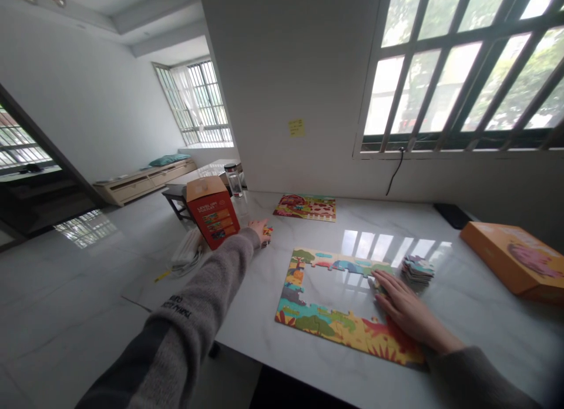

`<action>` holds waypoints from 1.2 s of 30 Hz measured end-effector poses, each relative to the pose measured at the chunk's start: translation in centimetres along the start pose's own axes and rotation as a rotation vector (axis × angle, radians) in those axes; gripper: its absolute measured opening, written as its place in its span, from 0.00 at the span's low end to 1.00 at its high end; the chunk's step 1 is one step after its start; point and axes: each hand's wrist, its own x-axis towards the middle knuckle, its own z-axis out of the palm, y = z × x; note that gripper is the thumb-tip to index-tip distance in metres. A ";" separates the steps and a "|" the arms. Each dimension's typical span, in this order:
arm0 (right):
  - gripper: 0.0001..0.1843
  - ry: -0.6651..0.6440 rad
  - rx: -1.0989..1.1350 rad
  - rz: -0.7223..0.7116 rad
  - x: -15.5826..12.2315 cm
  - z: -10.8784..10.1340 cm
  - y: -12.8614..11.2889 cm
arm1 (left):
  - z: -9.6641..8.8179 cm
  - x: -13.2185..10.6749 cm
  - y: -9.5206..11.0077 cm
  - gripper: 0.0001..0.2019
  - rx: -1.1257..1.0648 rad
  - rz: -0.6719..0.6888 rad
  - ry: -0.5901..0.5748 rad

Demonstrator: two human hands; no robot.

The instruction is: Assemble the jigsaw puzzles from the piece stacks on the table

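Observation:
My right hand lies on the marble table at the inner edge of a jigsaw frame, its thumb and forefinger closed on a small piece. The frame's middle shows bare marble. Beyond it stands a stack of jigsaw pieces. My left hand reaches to the far side, touching a small bunch of colourful pieces beside an upright red puzzle box. Whether those fingers grip the pieces is hidden. A finished farm-scene jigsaw lies at the back.
An orange box lies at the table's right. A glass bottle, a black flat object and a white packet stand about. Windows and a wall edge the table; a yellow note is stuck there.

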 end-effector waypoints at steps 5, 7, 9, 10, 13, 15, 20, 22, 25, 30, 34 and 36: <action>0.30 0.010 0.026 0.002 0.0 0.1 0.1 | -1.0 1.1 -0.9 0.36 -0.068 0.115 0.020; 0.29 0.015 0.036 0.007 0.0 0.0 0.0 | -1.7 1.5 -1.4 0.35 -0.102 0.151 0.040; 0.30 0.023 0.045 0.008 0.0 0.0 -0.1 | -2.5 1.7 -1.9 0.34 -0.140 0.176 0.068; 0.30 0.026 0.049 0.007 0.0 0.0 -0.1 | -2.9 1.7 -2.1 0.34 -0.161 0.183 0.084; 0.30 0.026 0.077 0.002 0.1 0.0 0.1 | -3.8 1.3 -1.9 0.38 -0.217 0.193 0.129; 0.32 0.007 0.118 0.002 0.2 -0.2 0.4 | -3.9 0.3 -0.9 0.42 -0.287 0.228 0.146; 0.32 0.018 0.228 0.042 0.9 -2.2 -0.8 | -2.0 -4.6 4.5 0.43 -0.490 0.475 0.137; 0.29 0.100 0.323 0.088 1.4 -3.2 -3.0 | -1.0 -7.1 7.2 0.46 -0.526 0.581 0.166; 0.29 0.088 0.712 0.212 2.7 -4.2 -8.1 | -0.1 -10.5 10.8 0.50 -0.547 0.716 0.203; 0.37 -0.070 1.201 0.238 5.0 -3.7 -15.4 | 0.4 -14.0 14.4 0.49 -0.460 0.914 0.217; 0.31 0.026 1.219 0.207 6.0 -2.0 -16.2 | 2.2 -14.9 15.2 0.44 -0.362 0.956 0.229; 0.29 0.082 1.195 0.207 6.1 -1.0 -15.6 | 3.3 -14.8 15.0 0.44 -0.368 0.934 0.221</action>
